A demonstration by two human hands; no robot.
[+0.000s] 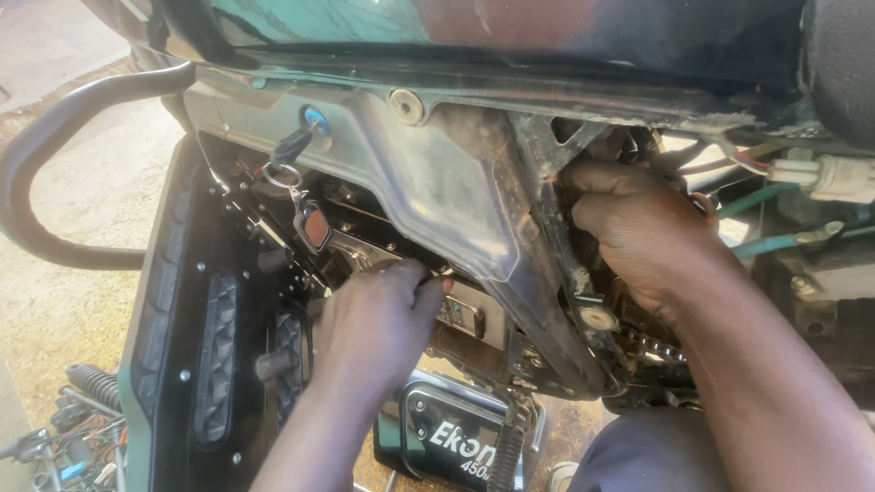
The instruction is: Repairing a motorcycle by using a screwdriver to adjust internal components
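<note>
Grey plastic side panel (456, 196) of a motorcycle is being worked on: the left hand (378, 319) is pinching its lower edge, while the right hand (638, 228) is reaching curled into the frame behind it, grip unclear.

Bright daylight falls on a pale, dusty concrete floor (73, 210) at the left, speckled with grit. In the bottom left corner lies a tangled heap of coloured wires and a black coiled spring (68, 428) (partly cut off by the frame).
</note>
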